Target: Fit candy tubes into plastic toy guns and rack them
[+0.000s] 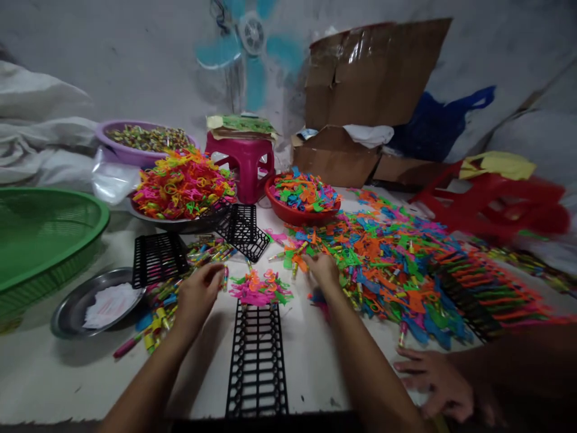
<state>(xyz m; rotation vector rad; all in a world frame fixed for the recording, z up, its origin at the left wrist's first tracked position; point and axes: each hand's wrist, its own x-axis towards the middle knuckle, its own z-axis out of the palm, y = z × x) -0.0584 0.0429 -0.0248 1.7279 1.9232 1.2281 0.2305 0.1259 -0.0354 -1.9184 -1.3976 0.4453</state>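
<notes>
My left hand [201, 294] is closed with its fingertips pinched round a small shiny tube [225, 278], left of the rack. Across from it, my right hand [322, 270] has its fingers on an orange plastic piece [299, 261] at the near edge of a loose pile; the fingertips are partly hidden. Between my forearms lies a black slotted rack [258, 367]. Pink, orange and green plastic pieces [261, 290] stand clustered at its far end. Small tubes with shiny wrapping [211, 249] lie scattered beyond my left hand.
A large pile of plastic pieces [383, 252] covers the right side. A co-worker's hand [437, 379] rests near a filled rack [491, 288]. Behind stand a red bowl [302, 214] and a heaped basin [180, 224]. A metal dish [72, 319] and green basket [49, 264] are left.
</notes>
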